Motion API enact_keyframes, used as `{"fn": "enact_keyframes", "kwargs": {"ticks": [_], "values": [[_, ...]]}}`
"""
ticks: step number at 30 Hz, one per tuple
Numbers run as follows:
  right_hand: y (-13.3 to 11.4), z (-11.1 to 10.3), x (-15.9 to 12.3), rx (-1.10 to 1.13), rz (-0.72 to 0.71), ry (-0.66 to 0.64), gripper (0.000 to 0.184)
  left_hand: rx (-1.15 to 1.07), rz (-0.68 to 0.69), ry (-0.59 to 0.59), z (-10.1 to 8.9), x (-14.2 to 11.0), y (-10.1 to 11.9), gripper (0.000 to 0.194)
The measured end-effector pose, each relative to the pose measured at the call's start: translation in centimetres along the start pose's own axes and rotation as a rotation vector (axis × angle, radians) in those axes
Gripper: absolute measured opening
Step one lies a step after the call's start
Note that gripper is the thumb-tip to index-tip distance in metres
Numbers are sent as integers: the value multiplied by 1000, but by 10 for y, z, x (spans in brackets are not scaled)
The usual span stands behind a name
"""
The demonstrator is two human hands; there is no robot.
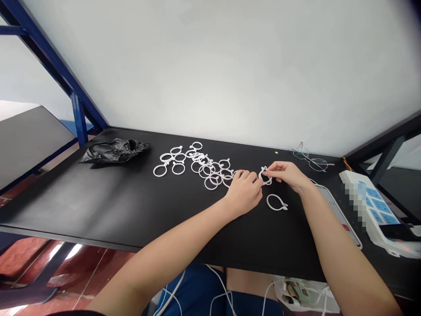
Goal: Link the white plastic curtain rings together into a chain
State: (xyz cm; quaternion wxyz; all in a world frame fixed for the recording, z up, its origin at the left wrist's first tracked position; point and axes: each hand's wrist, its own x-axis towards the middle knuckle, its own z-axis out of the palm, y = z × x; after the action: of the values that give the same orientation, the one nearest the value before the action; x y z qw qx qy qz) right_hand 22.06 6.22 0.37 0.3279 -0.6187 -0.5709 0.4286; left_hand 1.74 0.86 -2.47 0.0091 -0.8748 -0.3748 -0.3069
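Note:
Between the thumb and fingers of my right hand (283,174) is a white curtain ring (260,175) with a small eyelet, lifted a little at the right of the pile. My left hand (245,191) lies just left of it, fingers curled down at the pile's edge and close against that ring; its fingertips are partly hidden, so I cannot make out what they grip. A heap of overlapping white curtain rings (205,169) spreads left of my hands on the black tabletop (148,206). One single ring (284,207) lies nearer me, below my right hand.
A crumpled black plastic bag (113,151) sits at the far left. Eyeglasses (309,159) lie at the back right. A phone (345,219) lies beside my right forearm, next to a white power strip (358,180). The wall (213,79) borders the table's back; white cables (174,294) hang over my lap.

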Motion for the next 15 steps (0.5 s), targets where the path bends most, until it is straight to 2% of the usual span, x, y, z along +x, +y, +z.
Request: {"fn": "enact_keyframes", "kwargs": {"ticks": [8,15], "values": [[2,-2,4,356,125,39,35,-10,5,-47,-4,1,1,15],[-3,-2,7,580,126,49,26,-34,-6,-67,-5,1,1,14]]}}
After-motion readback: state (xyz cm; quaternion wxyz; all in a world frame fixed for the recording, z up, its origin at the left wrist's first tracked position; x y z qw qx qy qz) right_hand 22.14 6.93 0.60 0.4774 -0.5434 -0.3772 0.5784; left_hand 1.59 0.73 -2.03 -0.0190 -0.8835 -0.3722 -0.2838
